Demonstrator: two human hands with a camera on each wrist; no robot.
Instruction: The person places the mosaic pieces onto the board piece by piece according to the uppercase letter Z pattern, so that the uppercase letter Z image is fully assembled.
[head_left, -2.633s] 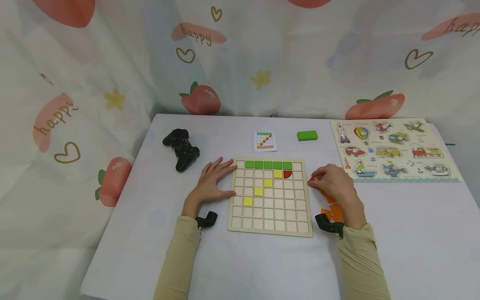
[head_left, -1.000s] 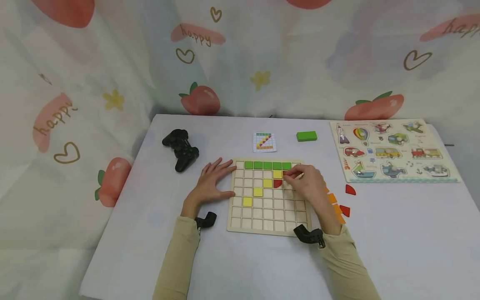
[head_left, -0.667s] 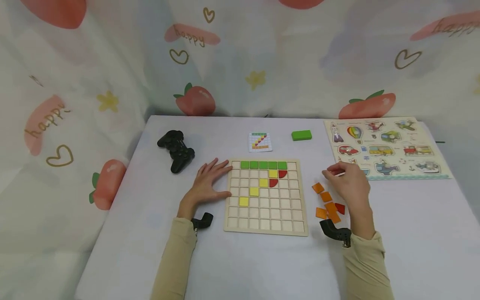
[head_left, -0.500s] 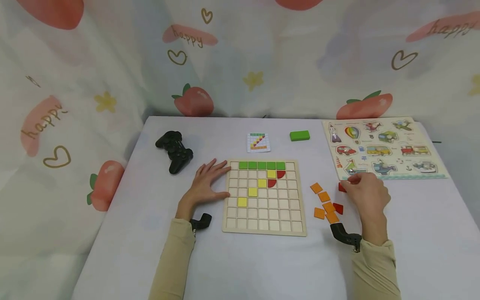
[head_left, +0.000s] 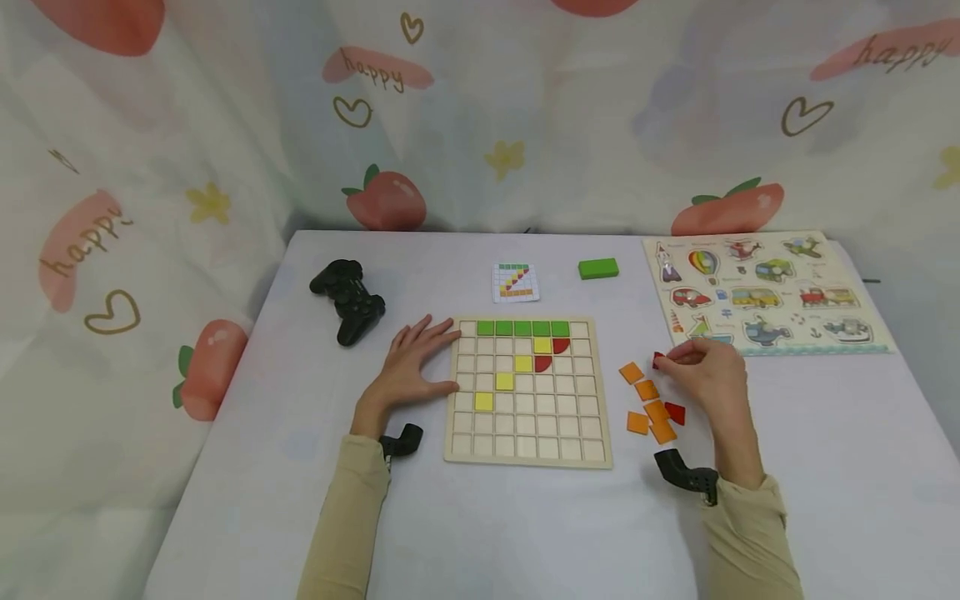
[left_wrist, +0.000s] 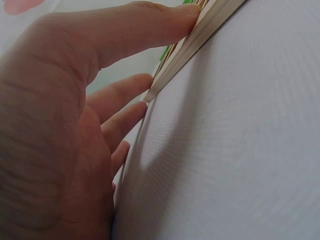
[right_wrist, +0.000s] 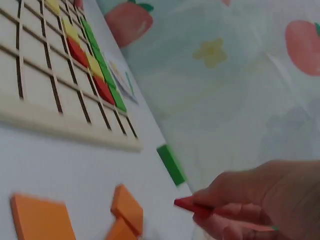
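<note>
Head view: right hand point(head_left: 708, 372) pinches a red piece point(head_left: 657, 360) fresh from the table point(head_left: 525, 533), leaving one red tile point(head_left: 676, 413) visible beside the orange tiles point(head_left: 656, 412); left hand point(head_left: 401, 372), fingers spread, touches the grid board point(head_left: 527, 425).

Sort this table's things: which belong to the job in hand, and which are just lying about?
Belongs to the job:
grid board, touched by the left hand
green tiles, yellow tiles, red pieces on it
red piece pinched by the right hand
orange tiles and loose red piece nearby
pattern card, likely the model

Lying about:
black game controller
picture puzzle board
green block, probably
</note>
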